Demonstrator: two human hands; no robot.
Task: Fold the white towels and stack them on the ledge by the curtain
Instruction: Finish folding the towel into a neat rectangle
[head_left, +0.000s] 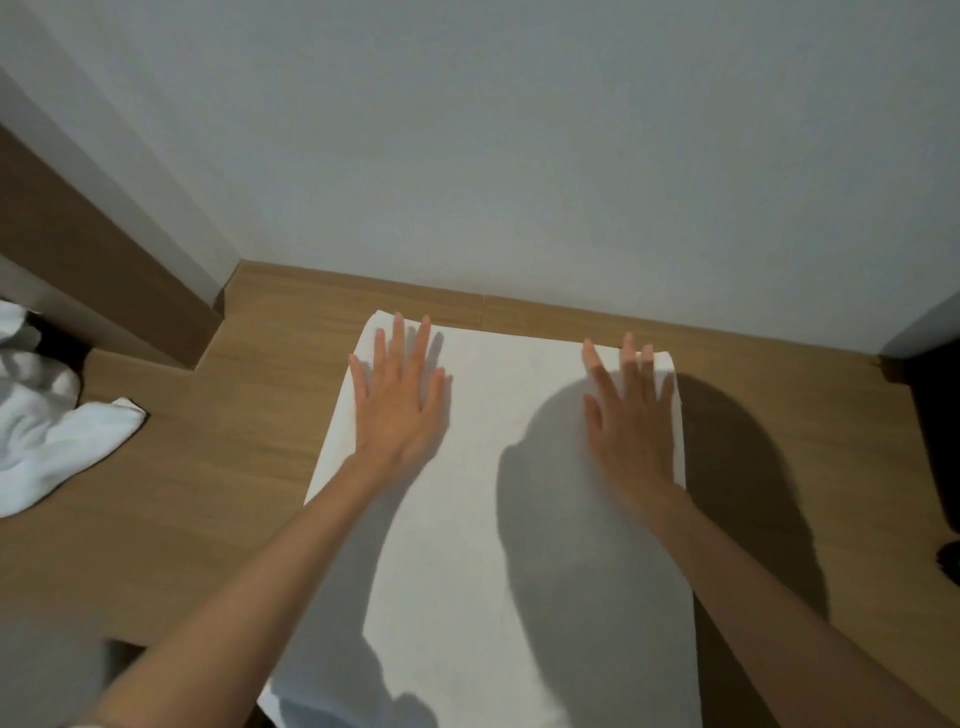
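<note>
White towels, two: flat towel (483, 519) under left hand (400, 410), right hand (631, 421) (fingers (398, 340) straight, pressing); crumpled towel (41, 441) far left.

Plain domestic or hotel-type room, wood-grain floor (234, 493), matching skirting (519, 305), bare white wall (519, 130), white towel (483, 545) spread flat.

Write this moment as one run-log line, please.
stage: pressing | left hand: flat on towel | right hand: flat on towel | towel: spread on wood surface | other towel: crumpled, far left
</note>
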